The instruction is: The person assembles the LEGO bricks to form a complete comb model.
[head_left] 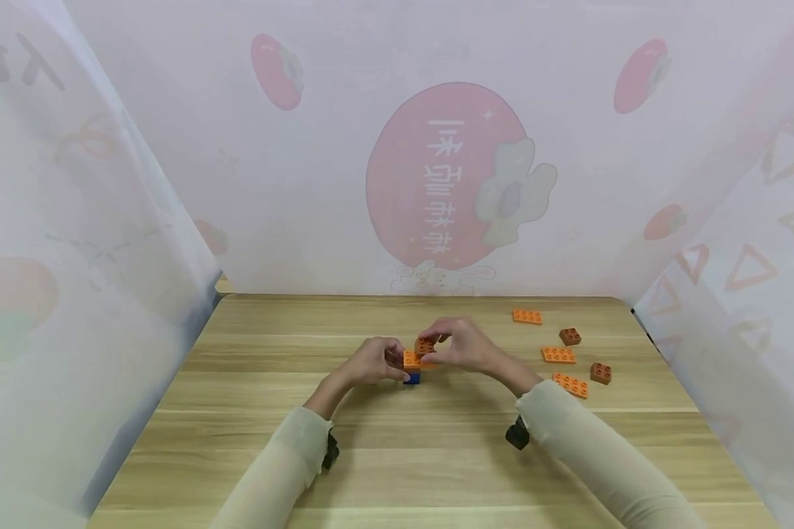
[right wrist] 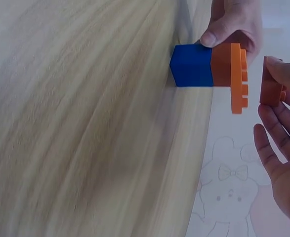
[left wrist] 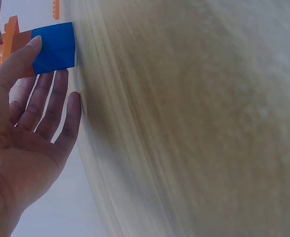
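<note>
A small stack stands on the table, with a blue block (right wrist: pixel 191 66) at the bottom, a brown brick (right wrist: pixel 221 69) on it and an orange studded plate (right wrist: pixel 236 81) on top. The plate sticks out past the brick on one side. My left hand (head_left: pixel 373 360) holds the stack from the left, its thumb on the blue block near the brown brick. Between the thumb and fingers of my right hand (head_left: pixel 462 345) is another brown brick (right wrist: pixel 269 86), pinched just above the orange plate. A narrow gap separates that brick from the plate's studs in the right wrist view.
On the table's right side lie three loose orange plates (head_left: pixel 559 355) and two loose brown bricks (head_left: pixel 601 373), beyond my right forearm. White printed curtains (head_left: pixel 304 184) enclose the wooden table (head_left: pixel 423 470) at the back and both sides.
</note>
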`<state>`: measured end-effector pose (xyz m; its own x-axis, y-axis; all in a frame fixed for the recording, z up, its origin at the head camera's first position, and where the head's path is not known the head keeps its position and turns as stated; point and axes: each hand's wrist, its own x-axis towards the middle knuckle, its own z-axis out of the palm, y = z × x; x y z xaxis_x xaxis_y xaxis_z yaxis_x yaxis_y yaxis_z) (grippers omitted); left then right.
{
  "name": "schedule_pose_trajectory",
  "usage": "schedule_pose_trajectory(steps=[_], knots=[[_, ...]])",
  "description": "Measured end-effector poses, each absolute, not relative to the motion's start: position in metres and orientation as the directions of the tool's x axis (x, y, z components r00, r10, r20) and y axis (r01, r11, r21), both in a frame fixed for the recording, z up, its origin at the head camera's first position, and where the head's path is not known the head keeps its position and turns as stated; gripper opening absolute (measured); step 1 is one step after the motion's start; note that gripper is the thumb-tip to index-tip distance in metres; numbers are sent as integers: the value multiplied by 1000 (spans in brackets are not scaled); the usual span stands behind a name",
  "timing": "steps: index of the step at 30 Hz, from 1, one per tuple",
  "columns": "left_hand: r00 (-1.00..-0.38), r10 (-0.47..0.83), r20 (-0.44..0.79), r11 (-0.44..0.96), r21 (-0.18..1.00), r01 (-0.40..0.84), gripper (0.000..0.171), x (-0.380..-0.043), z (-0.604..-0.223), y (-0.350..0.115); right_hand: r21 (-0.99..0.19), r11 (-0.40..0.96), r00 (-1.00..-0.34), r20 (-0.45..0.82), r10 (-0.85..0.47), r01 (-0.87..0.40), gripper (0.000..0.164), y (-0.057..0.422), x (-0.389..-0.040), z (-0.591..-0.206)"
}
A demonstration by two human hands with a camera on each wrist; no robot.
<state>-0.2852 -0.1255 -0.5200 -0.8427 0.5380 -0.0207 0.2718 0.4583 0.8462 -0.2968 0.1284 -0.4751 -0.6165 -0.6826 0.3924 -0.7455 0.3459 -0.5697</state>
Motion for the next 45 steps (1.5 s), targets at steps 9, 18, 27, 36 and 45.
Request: schedule_pose_trajectory(steps=[9, 18, 27, 36, 45], knots=[[-841, 541, -22, 441, 859, 262, 29, -285, -520, -126, -564, 356, -615, 377, -692, -745, 32, 117, -295, -480], [-839, 543, -13, 436, 859, 269, 29, -286, -524, -127, -550, 378, -620, 359, -698, -745, 33, 111, -294, -482], [-836, 548, -10, 436, 857, 275, 28, -286, -523, -126, -538, 407, -630, 335, -701, -739, 33, 108, -294, -482], [-842, 539, -13, 444, 854, 271, 29, -286, -520, -126, -541, 431, -650, 316, -692, -722, 32, 106, -294, -483], [-844, 536, -18, 443, 857, 263, 30, -286, -521, -126, -554, 431, -657, 309, -688, -712, 29, 104, -295, -481]])
